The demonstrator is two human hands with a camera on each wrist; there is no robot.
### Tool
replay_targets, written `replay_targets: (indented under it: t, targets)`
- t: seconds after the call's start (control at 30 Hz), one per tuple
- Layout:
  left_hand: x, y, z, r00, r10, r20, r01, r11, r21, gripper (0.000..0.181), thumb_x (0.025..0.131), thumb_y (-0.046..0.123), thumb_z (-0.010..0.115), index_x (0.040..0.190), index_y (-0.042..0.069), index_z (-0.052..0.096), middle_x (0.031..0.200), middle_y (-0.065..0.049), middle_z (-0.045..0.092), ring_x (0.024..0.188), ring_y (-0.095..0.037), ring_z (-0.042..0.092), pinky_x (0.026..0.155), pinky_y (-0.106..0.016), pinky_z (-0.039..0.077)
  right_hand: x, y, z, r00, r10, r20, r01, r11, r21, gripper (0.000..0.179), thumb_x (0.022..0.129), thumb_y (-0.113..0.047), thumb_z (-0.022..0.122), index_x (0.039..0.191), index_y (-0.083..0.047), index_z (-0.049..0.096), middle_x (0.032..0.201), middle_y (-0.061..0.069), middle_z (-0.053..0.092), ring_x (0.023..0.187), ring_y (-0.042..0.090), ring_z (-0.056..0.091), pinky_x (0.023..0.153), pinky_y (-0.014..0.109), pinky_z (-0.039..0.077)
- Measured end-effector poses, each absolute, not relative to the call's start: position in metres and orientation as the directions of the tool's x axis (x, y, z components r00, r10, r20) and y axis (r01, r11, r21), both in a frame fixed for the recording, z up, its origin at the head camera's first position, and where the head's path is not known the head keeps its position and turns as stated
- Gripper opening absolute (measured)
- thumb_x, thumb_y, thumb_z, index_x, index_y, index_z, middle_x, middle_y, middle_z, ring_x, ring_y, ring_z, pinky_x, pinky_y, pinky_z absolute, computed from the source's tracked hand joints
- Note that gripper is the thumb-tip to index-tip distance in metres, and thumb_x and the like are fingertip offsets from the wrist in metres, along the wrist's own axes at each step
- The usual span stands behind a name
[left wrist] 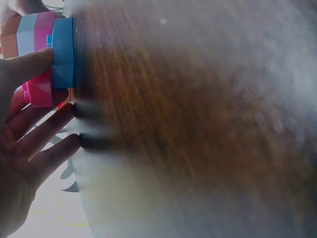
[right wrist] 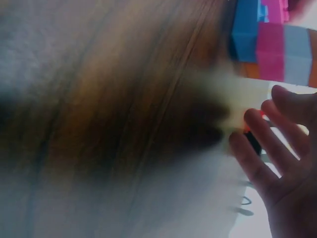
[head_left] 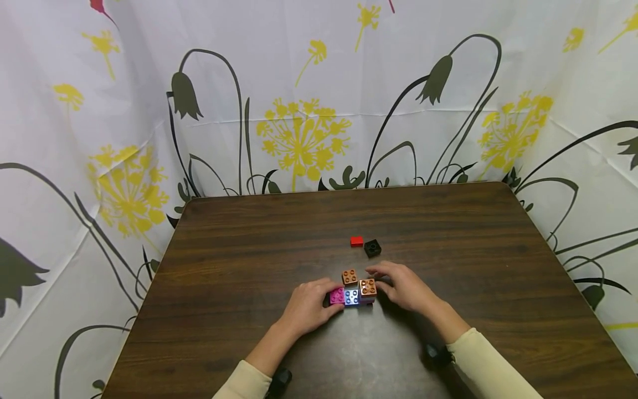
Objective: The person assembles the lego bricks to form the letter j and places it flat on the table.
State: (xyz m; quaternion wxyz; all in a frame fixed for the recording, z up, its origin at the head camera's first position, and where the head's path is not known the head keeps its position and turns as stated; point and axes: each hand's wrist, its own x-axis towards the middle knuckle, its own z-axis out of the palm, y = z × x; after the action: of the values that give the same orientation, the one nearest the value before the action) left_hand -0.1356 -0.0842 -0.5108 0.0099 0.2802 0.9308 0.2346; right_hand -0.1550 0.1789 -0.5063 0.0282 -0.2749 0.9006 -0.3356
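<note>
A small build of toy building bricks stands on the table. Its pink brick (head_left: 336, 296) is at the left, a light blue brick (head_left: 351, 297) in the middle, and an orange brick (head_left: 368, 287) tops the taller right stack. Blue bricks (left wrist: 63, 54) form the base in the left wrist view. My left hand (head_left: 309, 305) pinches the pink end between thumb and fingers. Just right of the stack, my right hand (head_left: 406, 288) has its fingers loosely bent, holding nothing. Another orange brick (head_left: 350, 276) lies directly behind the build; whether they touch I cannot tell.
Farther back on the brown wooden table (head_left: 239, 260) lie a red brick (head_left: 356, 241) and a black brick (head_left: 372, 248), side by side. A white curtain (head_left: 319, 83) with printed flowers hangs behind the table's far edge.
</note>
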Motion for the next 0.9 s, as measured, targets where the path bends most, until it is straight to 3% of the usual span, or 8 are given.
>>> replay_targets:
  t: [0.2,0.47,0.7,0.9]
  targets:
    - [-0.136,-0.085,-0.511,-0.841,0.529,0.116,0.521,0.730,0.442,0.038,0.084,0.037,0.078,0.117,0.018,0.071,0.103,0.005,0.069,0.091,-0.011,0.064,0.078,-0.037,0.052,-0.170,0.174,-0.515,-0.849,-0.518,0.103,-0.472,0.658,-0.587,0.041,0.089,-0.008,0.072,0.128,-0.019,0.066,0.125,0.001,0.064,0.113,0.023,0.060,0.092,0.049,0.047]
    - [-0.137,-0.085,-0.513,-0.838,0.530,0.129,0.526,0.723,0.449,0.038,0.085,0.037,0.077,0.117,0.017,0.071,0.103,0.005,0.068,0.090,-0.011,0.064,0.078,-0.037,0.052,-0.187,0.168,-0.517,-0.800,-0.595,0.076,-0.540,0.659,-0.524,0.040,0.092,-0.013,0.068,0.129,-0.028,0.066,0.123,-0.011,0.063,0.110,0.014,0.059,0.088,0.044,0.048]
    - [-0.137,-0.085,-0.514,-0.838,0.529,0.135,0.529,0.724,0.442,0.038,0.084,0.037,0.078,0.116,0.018,0.071,0.102,0.006,0.068,0.089,-0.011,0.064,0.076,-0.037,0.052,-0.193,0.164,-0.513,-0.720,-0.692,0.061,-0.635,0.620,-0.461,0.052,0.089,-0.003,0.067,0.134,-0.029,0.062,0.132,-0.010,0.058,0.119,0.017,0.056,0.092,0.046,0.047]
    - [-0.137,-0.085,-0.516,-0.839,0.525,0.144,0.530,0.727,0.436,0.038,0.084,0.037,0.078,0.116,0.019,0.072,0.102,0.007,0.068,0.089,-0.010,0.064,0.076,-0.036,0.051,-0.193,0.165,-0.512,-0.693,-0.719,0.059,-0.676,0.619,-0.399,0.049,0.089,-0.003,0.065,0.130,-0.030,0.066,0.131,-0.007,0.060,0.118,0.020,0.057,0.092,0.046,0.048]
